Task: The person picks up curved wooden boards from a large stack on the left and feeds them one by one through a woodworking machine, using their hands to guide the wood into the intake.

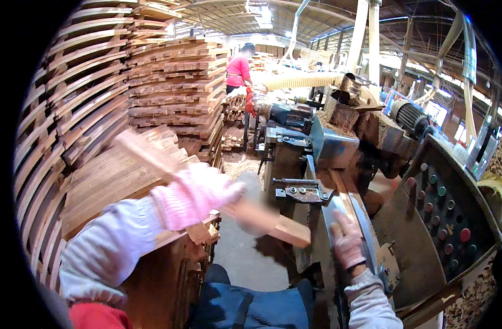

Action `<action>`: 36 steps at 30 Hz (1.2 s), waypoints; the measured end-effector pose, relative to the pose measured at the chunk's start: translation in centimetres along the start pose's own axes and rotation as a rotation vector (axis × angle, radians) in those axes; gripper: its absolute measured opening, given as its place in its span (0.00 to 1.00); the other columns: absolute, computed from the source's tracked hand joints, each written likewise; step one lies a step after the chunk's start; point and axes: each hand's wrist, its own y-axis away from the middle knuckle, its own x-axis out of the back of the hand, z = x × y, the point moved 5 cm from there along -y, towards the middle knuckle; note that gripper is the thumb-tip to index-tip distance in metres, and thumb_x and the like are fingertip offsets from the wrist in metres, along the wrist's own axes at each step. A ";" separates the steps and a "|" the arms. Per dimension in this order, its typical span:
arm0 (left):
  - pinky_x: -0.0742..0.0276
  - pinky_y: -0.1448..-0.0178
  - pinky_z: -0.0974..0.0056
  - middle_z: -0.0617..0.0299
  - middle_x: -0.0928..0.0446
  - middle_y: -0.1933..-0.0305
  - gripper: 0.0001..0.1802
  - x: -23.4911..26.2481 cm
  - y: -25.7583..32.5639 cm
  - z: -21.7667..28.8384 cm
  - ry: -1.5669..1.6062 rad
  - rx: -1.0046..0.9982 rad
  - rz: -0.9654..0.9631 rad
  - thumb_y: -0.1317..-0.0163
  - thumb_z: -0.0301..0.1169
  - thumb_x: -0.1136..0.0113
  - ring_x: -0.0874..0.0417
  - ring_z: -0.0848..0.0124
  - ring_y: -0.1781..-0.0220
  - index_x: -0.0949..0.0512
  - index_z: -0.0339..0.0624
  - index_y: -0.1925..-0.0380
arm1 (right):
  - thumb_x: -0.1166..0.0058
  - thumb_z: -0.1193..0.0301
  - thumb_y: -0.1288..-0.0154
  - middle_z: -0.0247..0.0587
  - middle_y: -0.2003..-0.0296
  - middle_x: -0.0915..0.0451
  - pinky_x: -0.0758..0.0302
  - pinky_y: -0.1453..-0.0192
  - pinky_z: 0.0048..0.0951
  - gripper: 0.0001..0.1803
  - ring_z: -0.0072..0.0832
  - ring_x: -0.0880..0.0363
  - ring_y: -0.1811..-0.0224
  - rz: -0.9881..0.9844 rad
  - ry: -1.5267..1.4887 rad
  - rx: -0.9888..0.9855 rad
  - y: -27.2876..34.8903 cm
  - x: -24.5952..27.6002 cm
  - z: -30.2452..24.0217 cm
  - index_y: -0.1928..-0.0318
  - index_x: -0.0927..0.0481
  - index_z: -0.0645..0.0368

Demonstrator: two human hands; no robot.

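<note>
My left hand point(201, 192), in a pink knitted glove and blurred by motion, is closed around a wooden board point(286, 229). The board slants from the stacked planks on the left across to the front of the woodworking machine point(295, 164). On the machine's long metal bed point(352, 203) rests my right hand point(347, 238), also gloved, its fingers stretched forward and nothing seen gripped in it. Just ahead of those fingers, a narrow wooden strip point(339, 181) lies along the bed and runs in under the machine's metal guard point(333, 145).
Tall stacks of wooden strips point(174, 82) rise on the left, with planks point(114, 175) piled nearer. A control panel point(446, 214) with coloured buttons stands at right. An electric motor point(410, 115) and a ribbed hose point(300, 81) sit behind. A person in pink point(239, 70) stands farther off.
</note>
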 end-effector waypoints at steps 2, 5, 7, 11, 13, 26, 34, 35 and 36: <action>0.20 0.54 0.55 0.64 0.19 0.62 0.19 -3.4 -3.6 2.1 0.097 -0.078 0.127 0.32 0.35 0.42 0.14 0.62 0.57 0.22 0.56 0.41 | 0.34 0.70 0.31 0.55 0.24 0.31 0.36 0.19 0.40 0.38 0.43 0.33 0.21 -0.215 -0.280 0.116 1.3 -0.1 -4.1 0.23 0.31 0.58; 0.21 0.52 0.53 0.67 0.21 0.62 0.19 -2.6 -7.9 7.3 -0.006 -0.264 0.173 0.32 0.38 0.44 0.16 0.63 0.58 0.23 0.56 0.41 | 0.22 0.61 0.47 0.64 0.29 0.29 0.29 0.26 0.41 0.55 0.52 0.28 0.26 -0.452 -0.037 -0.031 3.1 1.8 -10.6 0.20 0.37 0.59; 0.23 0.46 0.52 0.68 0.22 0.59 0.20 -3.1 -10.9 10.1 -0.028 -0.336 0.297 0.33 0.38 0.45 0.18 0.65 0.56 0.22 0.54 0.41 | 0.21 0.60 0.49 0.64 0.37 0.22 0.24 0.32 0.42 0.57 0.53 0.21 0.35 -0.425 0.028 -0.169 6.2 3.2 -10.1 0.21 0.37 0.62; 0.25 0.37 0.49 0.60 0.21 0.53 0.26 0.7 -10.6 9.9 0.056 -0.292 0.549 0.32 0.36 0.48 0.19 0.60 0.48 0.25 0.50 0.33 | 0.22 0.60 0.49 0.59 0.51 0.16 0.20 0.41 0.45 0.57 0.52 0.15 0.47 -0.228 0.277 -0.290 15.4 8.9 -7.9 0.22 0.38 0.66; 0.29 0.26 0.49 0.56 0.19 0.40 0.25 1.5 -10.8 7.9 0.207 -0.254 0.179 0.31 0.34 0.49 0.20 0.54 0.34 0.23 0.49 0.34 | 0.24 0.62 0.48 0.59 0.50 0.16 0.21 0.41 0.47 0.54 0.53 0.16 0.47 -0.256 0.426 -0.462 19.8 11.0 -6.1 0.22 0.37 0.66; 0.26 0.33 0.46 0.48 0.22 0.41 0.43 -3.5 16.7 -9.5 0.010 0.719 -0.135 0.49 0.36 0.25 0.23 0.46 0.38 0.28 0.43 0.30 | 0.34 0.67 0.36 0.58 0.36 0.25 0.30 0.32 0.50 0.47 0.55 0.25 0.41 0.115 0.594 -0.291 10.9 6.8 4.1 0.18 0.40 0.58; 0.31 0.25 0.46 0.50 0.27 0.30 0.49 -6.6 21.9 -9.9 -0.065 0.808 -0.275 0.53 0.38 0.24 0.27 0.49 0.29 0.31 0.49 0.26 | 0.36 0.64 0.33 0.54 0.29 0.28 0.29 0.28 0.51 0.46 0.57 0.26 0.33 0.202 0.451 -0.214 -0.4 0.7 10.6 0.18 0.42 0.54; 0.31 0.25 0.46 0.50 0.27 0.30 0.50 -6.9 22.8 -10.0 -0.086 0.782 -0.249 0.54 0.37 0.24 0.27 0.49 0.29 0.31 0.49 0.26 | 0.35 0.65 0.33 0.53 0.29 0.27 0.30 0.27 0.51 0.46 0.57 0.26 0.33 0.221 0.434 -0.152 0.5 0.8 10.5 0.18 0.42 0.54; 0.31 0.25 0.46 0.50 0.27 0.30 0.50 -7.3 23.1 -10.0 -0.101 0.755 -0.221 0.54 0.37 0.24 0.27 0.49 0.29 0.31 0.49 0.26 | 0.35 0.65 0.34 0.52 0.29 0.27 0.30 0.26 0.51 0.47 0.57 0.27 0.32 0.240 0.423 -0.090 1.7 1.0 10.3 0.18 0.42 0.54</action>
